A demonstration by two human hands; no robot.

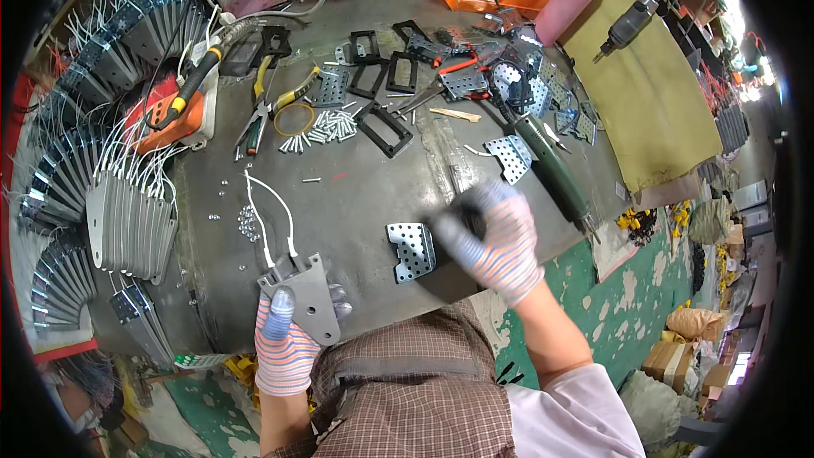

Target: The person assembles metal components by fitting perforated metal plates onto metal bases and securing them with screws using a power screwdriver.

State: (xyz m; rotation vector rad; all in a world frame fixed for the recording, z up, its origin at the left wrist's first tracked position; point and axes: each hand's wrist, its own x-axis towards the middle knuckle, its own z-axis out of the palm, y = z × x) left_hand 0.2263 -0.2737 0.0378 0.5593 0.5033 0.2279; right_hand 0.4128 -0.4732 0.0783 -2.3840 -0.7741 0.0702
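My left hand [284,339], in a striped glove with grey-blue fingertips, is closed around a flat grey metal part [312,297] near the table's front edge. The thumb lies on top of the part, and two white wires [254,216] rise from its upper end. To the right, my right hand [507,246], gloved alike, hovers over the front of the table. Motion smears its fingers, and a dark patch shows between them, so I cannot make out whether it holds anything. A perforated metal plate [413,252] with notched edges lies just left of it.
Small nuts [248,225] and a pile of screws [333,125] lie behind my left hand. Beyond are black rectangular frames [383,129], pliers [297,97] and a green power screwdriver [551,171]. Grey wired parts [131,225] stack at left; a pink bottle [568,4] stands far right.
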